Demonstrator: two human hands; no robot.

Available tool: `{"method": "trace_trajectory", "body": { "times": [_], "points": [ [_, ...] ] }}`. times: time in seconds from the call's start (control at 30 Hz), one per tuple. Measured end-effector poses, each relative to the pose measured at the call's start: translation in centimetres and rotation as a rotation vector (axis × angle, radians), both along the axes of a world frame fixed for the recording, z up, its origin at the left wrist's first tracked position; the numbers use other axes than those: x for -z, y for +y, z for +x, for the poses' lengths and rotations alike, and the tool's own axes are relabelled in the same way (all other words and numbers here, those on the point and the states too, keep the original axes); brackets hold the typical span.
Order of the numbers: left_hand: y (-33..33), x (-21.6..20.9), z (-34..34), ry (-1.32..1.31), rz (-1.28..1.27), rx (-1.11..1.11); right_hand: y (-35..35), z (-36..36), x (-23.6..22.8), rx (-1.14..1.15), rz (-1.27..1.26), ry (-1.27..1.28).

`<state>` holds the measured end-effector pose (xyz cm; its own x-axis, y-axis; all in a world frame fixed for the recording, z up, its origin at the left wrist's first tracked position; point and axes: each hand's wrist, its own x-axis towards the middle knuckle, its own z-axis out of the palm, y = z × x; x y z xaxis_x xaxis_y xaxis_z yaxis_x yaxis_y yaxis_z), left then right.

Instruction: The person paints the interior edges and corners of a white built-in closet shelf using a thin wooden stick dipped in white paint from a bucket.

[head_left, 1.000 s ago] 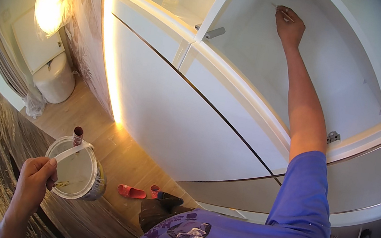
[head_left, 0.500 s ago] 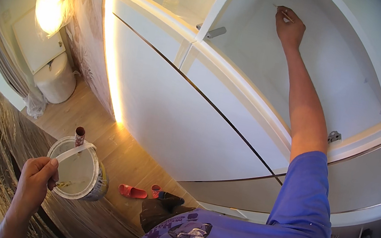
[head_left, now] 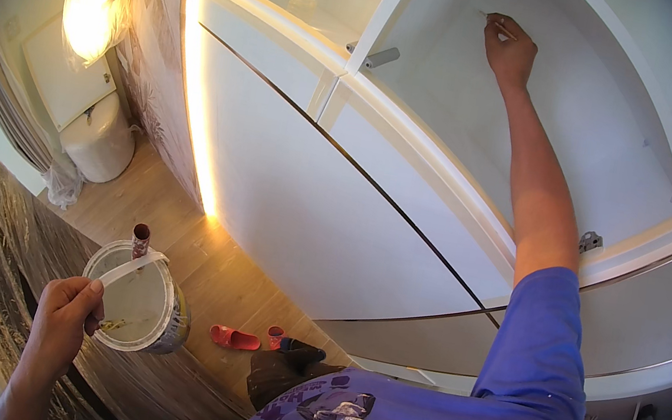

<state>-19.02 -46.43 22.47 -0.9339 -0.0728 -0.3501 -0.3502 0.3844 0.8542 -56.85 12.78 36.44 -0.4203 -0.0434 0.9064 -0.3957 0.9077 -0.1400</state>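
Slightly shifted since earlier is the right grip (head_left: 510, 53), a thin stick (head_left: 508, 33) pinched in it. By the left grip (head_left: 65, 310), a white strip (head_left: 132, 267) is pinched, the pail (head_left: 177, 324) just to that grip's right.

From here I see a slender, light-coloured stick (head_left: 507, 31) pinched in the right hand (head_left: 512, 55), slanting up and left inside the white compartment (head_left: 602, 111); I can't tell whether its tip touches the surface. A flat, pale strip (head_left: 124, 271), gripped at its near end by the left hand (head_left: 65, 312), slants across the round, whitish bucket (head_left: 178, 324), its inside marked yellowish near the fingers.
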Motion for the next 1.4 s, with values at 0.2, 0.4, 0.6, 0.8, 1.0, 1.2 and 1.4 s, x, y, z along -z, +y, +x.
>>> {"method": "trace_trajectory", "body": {
  "times": [0.2, 0.4, 0.6, 0.8, 1.0, 1.2, 1.4],
  "points": [
    [0.4, -0.1, -0.1, 0.017, -0.004, -0.016, -0.1, -0.2, -1.4, -0.028, -0.027, 0.073],
    [0.4, -0.1, 0.0, 0.017, 0.008, -0.018, -0.1, 0.3, -0.2, 0.002, -0.011, -0.024],
    [0.3, 0.1, 0.0, 0.024, 0.007, -0.01, 0.2, 0.4, 0.8, 0.013, 0.019, -0.11],
    [0.3, 0.3, 0.0, 0.033, -0.002, -0.015, 0.3, -0.1, -0.3, -0.034, 0.025, 0.054],
    [0.3, 0.1, 0.0, 0.019, -0.008, -0.01, -0.2, 0.3, -1.4, -0.003, 0.009, 0.077],
    [0.3, 0.0, 0.0, 0.013, 0.004, -0.008, -0.4, 0.8, -0.2, 0.03, 0.039, -0.07],
    [0.3, 0.0, 0.0, 0.017, 0.008, -0.01, -0.4, 0.8, 0.7, 0.024, 0.075, -0.142]
  ]
}}
